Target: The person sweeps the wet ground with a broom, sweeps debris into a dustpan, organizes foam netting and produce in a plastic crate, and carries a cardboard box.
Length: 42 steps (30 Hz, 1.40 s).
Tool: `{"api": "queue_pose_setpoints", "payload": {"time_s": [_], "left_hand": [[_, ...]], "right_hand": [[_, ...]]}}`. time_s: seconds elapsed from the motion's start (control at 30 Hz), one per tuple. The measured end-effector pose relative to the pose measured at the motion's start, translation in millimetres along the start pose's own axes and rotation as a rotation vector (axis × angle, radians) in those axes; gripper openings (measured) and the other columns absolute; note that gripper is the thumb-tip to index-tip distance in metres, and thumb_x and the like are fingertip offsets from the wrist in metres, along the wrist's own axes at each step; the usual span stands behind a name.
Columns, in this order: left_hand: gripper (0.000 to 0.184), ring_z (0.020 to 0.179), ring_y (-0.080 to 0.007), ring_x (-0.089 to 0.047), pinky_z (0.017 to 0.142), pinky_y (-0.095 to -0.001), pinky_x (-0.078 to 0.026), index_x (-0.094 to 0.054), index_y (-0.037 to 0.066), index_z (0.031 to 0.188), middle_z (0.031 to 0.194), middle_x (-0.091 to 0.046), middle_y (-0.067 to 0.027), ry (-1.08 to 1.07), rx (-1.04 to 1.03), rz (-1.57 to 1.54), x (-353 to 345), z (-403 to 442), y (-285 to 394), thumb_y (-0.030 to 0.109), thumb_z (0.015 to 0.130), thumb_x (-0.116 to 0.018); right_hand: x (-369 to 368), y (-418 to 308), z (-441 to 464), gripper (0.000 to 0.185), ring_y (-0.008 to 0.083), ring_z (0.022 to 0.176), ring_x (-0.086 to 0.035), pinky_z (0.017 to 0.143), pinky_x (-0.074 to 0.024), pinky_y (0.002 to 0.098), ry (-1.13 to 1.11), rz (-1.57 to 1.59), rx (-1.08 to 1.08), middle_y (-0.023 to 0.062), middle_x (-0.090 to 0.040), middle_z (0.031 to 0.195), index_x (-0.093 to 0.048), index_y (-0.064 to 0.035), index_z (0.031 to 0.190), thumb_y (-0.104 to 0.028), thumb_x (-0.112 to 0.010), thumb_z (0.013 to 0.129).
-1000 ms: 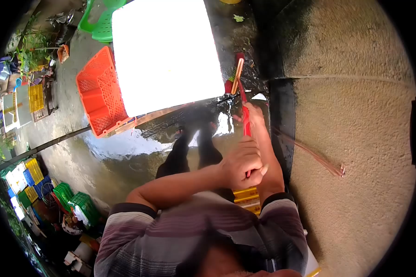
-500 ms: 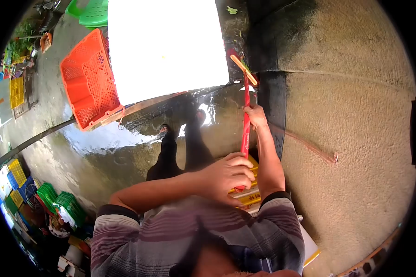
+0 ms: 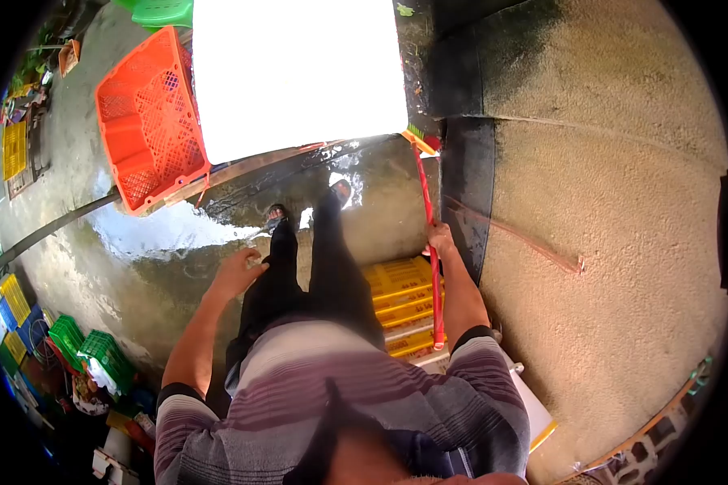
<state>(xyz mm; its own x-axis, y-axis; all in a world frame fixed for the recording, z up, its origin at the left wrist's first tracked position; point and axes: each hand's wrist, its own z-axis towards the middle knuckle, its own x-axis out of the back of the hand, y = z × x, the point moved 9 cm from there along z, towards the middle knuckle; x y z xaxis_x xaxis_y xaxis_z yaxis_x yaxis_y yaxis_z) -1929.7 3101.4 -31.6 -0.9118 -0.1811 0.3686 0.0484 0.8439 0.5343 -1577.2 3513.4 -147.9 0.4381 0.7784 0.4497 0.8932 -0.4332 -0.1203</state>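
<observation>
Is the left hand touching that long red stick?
Apart. The head view shows a wide gap, with dark trousers between the left hand and the red stick, which the right hand grips.

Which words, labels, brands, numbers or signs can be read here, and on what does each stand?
No text can be read.
Yellow crates: small dark marks on their sides, too small and blurred to read.
Red broom handle: no legible lettering.

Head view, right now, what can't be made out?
All in the head view:
Red handle: gripped stretch hidden by the right hand.
White panel: surface washed out by glare; far end cut off by the top edge.
Green plastic piece: cut off by the top edge.
</observation>
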Motion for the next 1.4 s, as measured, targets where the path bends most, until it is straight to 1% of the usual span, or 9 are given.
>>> {"api": "queue_pose_setpoints", "payload": {"time_s": [0.37,0.5,0.57,0.6,0.73,0.83,1.0,1.17,1.4], "left_hand": [[0.037,0.095,-0.0303,-0.065,0.081,-0.0380,-0.048,-0.064,-0.001,0.100,0.102,-0.068,-0.0187,0.138,0.385,-0.212,-2,-52,-233,0.030,0.080,-0.065],[0.027,0.067,-0.0147,-0.056,0.062,-0.0317,-0.045,-0.063,0.000,0.097,0.083,-0.063,-0.0027,0.240,0.298,-0.374,4,-47,-222,0.024,0.085,-0.058],[0.028,0.068,-0.0144,-0.056,0.064,-0.0309,-0.045,-0.062,0.001,0.101,0.084,-0.063,-0.0018,0.234,0.339,-0.458,6,-51,-220,0.026,0.087,-0.057],[0.029,0.069,-0.0143,-0.056,0.064,-0.0305,-0.045,-0.062,0.002,0.103,0.085,-0.063,-0.0013,0.230,0.355,-0.500,7,-50,-219,0.026,0.088,-0.056],[0.031,0.075,-0.0135,-0.057,0.068,-0.0290,-0.045,-0.061,0.003,0.106,0.089,-0.062,-0.0035,0.212,0.428,-0.580,11,-62,-216,0.029,0.090,-0.057],[0.033,0.077,-0.0145,-0.058,0.068,-0.0298,-0.045,-0.062,0.002,0.106,0.092,-0.062,-0.0049,0.232,0.443,-0.603,24,-64,-206,0.030,0.089,-0.058],[0.032,0.075,-0.0136,-0.057,0.067,-0.0294,-0.044,-0.061,0.002,0.106,0.091,-0.061,-0.0040,0.237,0.371,-0.768,27,-48,-256,0.029,0.090,-0.058],[0.026,0.068,-0.0105,-0.054,0.061,-0.0263,-0.042,-0.061,0.002,0.104,0.084,-0.060,-0.0016,0.358,0.326,-0.805,56,-75,-271,0.025,0.092,-0.056],[0.038,0.073,-0.0190,-0.064,0.067,-0.0356,-0.050,-0.066,0.000,0.100,0.081,-0.067,-0.0108,0.664,0.543,-0.942,-42,-157,-384,0.033,0.083,-0.058]], "right_hand": [[21,42,-46,0.030,0.0163,0.044,-0.050,0.047,-0.0564,0.0369,-0.022,0.174,0.013,0.0065,-0.050,0.065,-0.057,-0.0104,0.118,-0.025,-0.050,0.093],[6,72,-31,0.025,0.0182,0.044,-0.047,0.048,-0.0557,0.0387,-0.021,0.319,-0.093,0.0062,-0.047,0.063,-0.056,-0.0099,0.112,-0.025,-0.048,0.093],[-10,94,-44,0.022,0.0193,0.043,-0.047,0.048,-0.0552,0.0391,-0.024,0.381,-0.143,0.0065,-0.047,0.063,-0.056,-0.0091,0.106,-0.025,-0.049,0.093],[-20,105,-46,0.033,0.0185,0.041,-0.047,0.047,-0.0542,0.0401,-0.072,0.354,-0.130,0.0076,-0.050,0.065,-0.054,-0.0132,0.122,-0.027,-0.051,0.092],[-42,138,-78,0.021,0.0210,0.042,-0.051,0.041,-0.0503,0.0420,-0.083,0.291,-0.161,0.0100,-0.052,0.062,-0.054,-0.0052,0.093,-0.026,-0.052,0.091],[-58,158,-104,0.024,0.0172,0.041,-0.049,0.040,-0.0508,0.0371,-0.189,0.272,-0.162,0.0076,-0.051,0.065,-0.054,-0.0122,0.112,-0.028,-0.050,0.094],[-72,183,-141,0.017,0.0179,0.036,-0.045,0.038,-0.0491,0.0365,-0.065,0.383,-0.198,0.0083,-0.051,0.064,-0.051,-0.0103,0.103,-0.024,-0.049,0.094],[-80,160,-171,0.023,0.0190,0.043,-0.052,0.039,-0.0500,0.0359,-0.002,-0.034,-0.028,0.0093,-0.053,0.063,-0.059,-0.0075,0.104,-0.026,-0.051,0.092],[-135,47,-235,0.036,0.0230,0.067,-0.064,0.060,-0.0509,0.0348,-0.261,-0.760,0.730,0.0123,-0.062,0.074,-0.055,-0.0060,0.124,-0.016,-0.057,0.090]]}}
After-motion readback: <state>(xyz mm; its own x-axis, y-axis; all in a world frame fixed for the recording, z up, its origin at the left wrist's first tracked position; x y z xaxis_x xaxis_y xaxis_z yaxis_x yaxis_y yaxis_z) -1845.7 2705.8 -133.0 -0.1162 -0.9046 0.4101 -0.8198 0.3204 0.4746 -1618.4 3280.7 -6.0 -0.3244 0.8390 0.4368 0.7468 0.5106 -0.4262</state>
